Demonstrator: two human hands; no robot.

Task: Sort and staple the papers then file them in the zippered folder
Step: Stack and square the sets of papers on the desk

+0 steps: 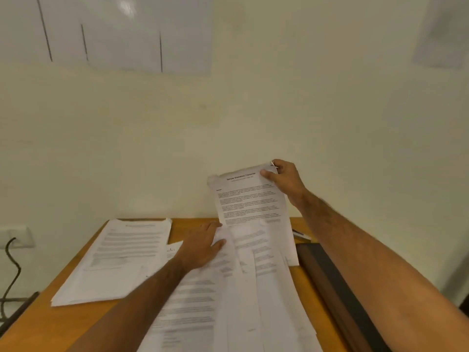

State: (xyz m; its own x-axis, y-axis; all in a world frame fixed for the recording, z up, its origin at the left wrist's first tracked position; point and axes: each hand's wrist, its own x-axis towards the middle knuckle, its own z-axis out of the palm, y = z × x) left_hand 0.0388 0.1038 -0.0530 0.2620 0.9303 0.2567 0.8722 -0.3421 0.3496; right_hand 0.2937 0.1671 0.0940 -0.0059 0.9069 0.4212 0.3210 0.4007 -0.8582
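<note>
My right hand (284, 180) pinches the top right corner of a printed sheet (250, 199) and lifts it upright above the table's far edge. My left hand (203, 246) lies flat, fingers spread, on a loose spread of printed papers (228, 301) in the middle of the wooden table (45, 323). A neater stack of papers (121, 260) lies to the left of that hand. Along the table's right side lies a dark brown folder (337, 293), partly hidden by my right forearm.
A small dark-and-white object (300, 235) lies near the folder's far end, too blurred to name. The table stands against a cream wall. A wall socket (17, 236) with a black cable sits at the left, beyond the table's edge.
</note>
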